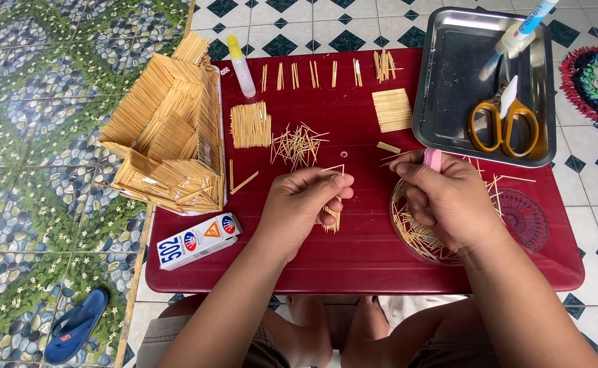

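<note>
The left hand (309, 197) sits near the middle of the red tabletop (353, 262). Its fingers are pinched together on a small bunch of toothpicks (332, 217), and one thin stick pokes up at 12 o'clock from the fingertips. The right hand (442, 197) is just beside it, at 3 o'clock. Its fingers are curled tight and seem to pinch one thin stick, though it is hard to see. A pink band wraps one fingertip.

Under the right hand lies a round clear dish (415, 238) full of loose sticks. At 12 o'clock from the hands is a messy pile of sticks (297, 145), with open red space between.

A stick house (169, 136) fills the tabletop's left edge, at 10 o'clock. A glue box (199, 240) lies near the front left corner, at 8 o'clock. A metal tray (449, 75) with orange scissors (503, 123) hangs over the far right corner, at 1 o'clock. The front edge is bare.
</note>
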